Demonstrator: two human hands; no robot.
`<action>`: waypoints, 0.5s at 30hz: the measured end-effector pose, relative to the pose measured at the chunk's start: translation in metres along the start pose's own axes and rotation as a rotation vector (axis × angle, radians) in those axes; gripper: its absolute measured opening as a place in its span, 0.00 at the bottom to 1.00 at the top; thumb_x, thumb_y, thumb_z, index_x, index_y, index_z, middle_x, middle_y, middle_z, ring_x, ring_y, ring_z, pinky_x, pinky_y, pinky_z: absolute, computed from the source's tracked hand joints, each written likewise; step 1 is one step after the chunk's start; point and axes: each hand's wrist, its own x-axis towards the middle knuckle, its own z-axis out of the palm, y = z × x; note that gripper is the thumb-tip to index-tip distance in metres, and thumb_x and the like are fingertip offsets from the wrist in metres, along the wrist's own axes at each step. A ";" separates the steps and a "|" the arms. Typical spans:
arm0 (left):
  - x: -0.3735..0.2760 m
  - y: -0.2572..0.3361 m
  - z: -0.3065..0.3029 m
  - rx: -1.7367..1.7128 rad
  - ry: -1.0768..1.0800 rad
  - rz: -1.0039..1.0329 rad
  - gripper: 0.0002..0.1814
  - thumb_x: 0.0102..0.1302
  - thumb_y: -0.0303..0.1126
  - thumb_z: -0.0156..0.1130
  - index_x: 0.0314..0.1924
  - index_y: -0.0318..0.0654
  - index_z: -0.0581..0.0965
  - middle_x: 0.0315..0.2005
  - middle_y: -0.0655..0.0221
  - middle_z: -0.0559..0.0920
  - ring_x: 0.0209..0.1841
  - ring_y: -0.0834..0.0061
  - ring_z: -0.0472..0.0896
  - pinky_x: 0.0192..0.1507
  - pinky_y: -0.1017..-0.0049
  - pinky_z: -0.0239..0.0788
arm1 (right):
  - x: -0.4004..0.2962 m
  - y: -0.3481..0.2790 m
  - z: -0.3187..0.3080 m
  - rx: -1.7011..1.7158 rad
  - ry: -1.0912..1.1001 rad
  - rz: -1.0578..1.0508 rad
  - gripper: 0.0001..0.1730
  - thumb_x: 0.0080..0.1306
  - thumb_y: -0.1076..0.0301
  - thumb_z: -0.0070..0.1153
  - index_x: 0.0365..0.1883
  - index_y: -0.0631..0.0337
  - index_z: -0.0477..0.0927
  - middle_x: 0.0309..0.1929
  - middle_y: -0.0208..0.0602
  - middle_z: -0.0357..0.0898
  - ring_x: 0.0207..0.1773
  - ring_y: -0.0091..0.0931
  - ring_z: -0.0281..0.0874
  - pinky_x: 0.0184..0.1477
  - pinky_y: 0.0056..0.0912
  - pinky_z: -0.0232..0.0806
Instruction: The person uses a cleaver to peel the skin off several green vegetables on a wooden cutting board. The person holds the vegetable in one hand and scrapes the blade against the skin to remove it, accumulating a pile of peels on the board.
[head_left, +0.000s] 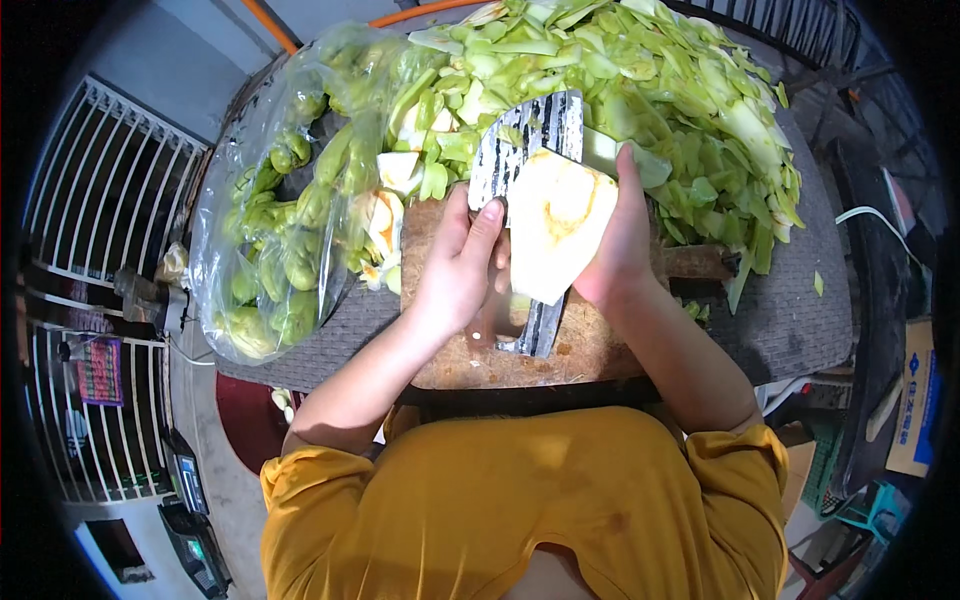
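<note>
My left hand (465, 262) is closed at the lower edge of a broad, curved blade-like piece (525, 135) with black and white streaks, its thumb on top. My right hand (622, 232) holds a large, pale peeled piece of fruit or vegetable (562, 217) from the right, in front of the streaked piece. The left fingertips are close to the pale piece; contact is unclear. Below both hands lies a wooden cutting board (442, 360). On it are a riveted brown handle (478, 330) and a dark streaked metal strip (541, 330), partly hidden by the pale piece.
Green peelings (675, 90) heap behind the board. A clear plastic bag (262, 300) of green produce stands at left, with cut chunks (397, 169) beside it. A brown wooden handle (697, 264) juts past the board's right edge. All rest on a grey woven-textured tabletop (802, 315).
</note>
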 end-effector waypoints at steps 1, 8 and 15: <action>0.001 0.001 -0.001 0.051 -0.010 0.022 0.10 0.76 0.37 0.43 0.46 0.38 0.65 0.19 0.75 0.67 0.18 0.85 0.64 0.19 0.84 0.59 | 0.001 0.000 0.001 -0.006 0.017 -0.014 0.47 0.67 0.29 0.21 0.58 0.66 0.69 0.52 0.51 0.76 0.52 0.42 0.76 0.55 0.47 0.68; 0.008 0.017 -0.013 0.196 -0.091 0.102 0.10 0.76 0.38 0.43 0.43 0.39 0.65 0.17 0.76 0.66 0.15 0.86 0.63 0.18 0.83 0.56 | 0.010 -0.014 0.012 -0.178 0.358 -0.134 0.53 0.62 0.22 0.28 0.62 0.68 0.62 0.54 0.53 0.73 0.57 0.43 0.73 0.60 0.48 0.65; -0.004 0.021 -0.010 0.410 -0.056 0.112 0.13 0.75 0.41 0.43 0.45 0.37 0.65 0.18 0.72 0.69 0.17 0.82 0.67 0.19 0.80 0.58 | 0.006 -0.001 0.010 -0.075 0.306 -0.186 0.54 0.60 0.21 0.32 0.63 0.65 0.62 0.58 0.49 0.71 0.61 0.40 0.70 0.64 0.46 0.61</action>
